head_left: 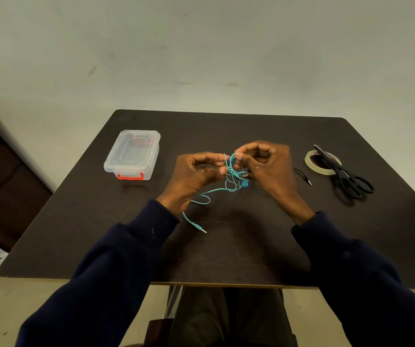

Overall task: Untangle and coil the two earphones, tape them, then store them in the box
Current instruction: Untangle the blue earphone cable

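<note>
A tangle of teal earphone cable (234, 175) hangs between my two hands above the middle of the dark table (226, 254). My left hand (193, 179) pinches strands on the tangle's left side. My right hand (264, 166) pinches strands on its right side. The teal cable trails down to its jack plug (201, 230) lying on the table. A black earphone cable (301, 175) with its plug lies on the table just right of my right hand; whether it runs into the tangle is hidden. The clear plastic box (132, 154) with a red latch stands closed at the left.
A roll of clear tape (323, 162) lies at the right, with black scissors (344, 175) resting across it. The table's front edge runs near my lap. A pale wall stands behind the table.
</note>
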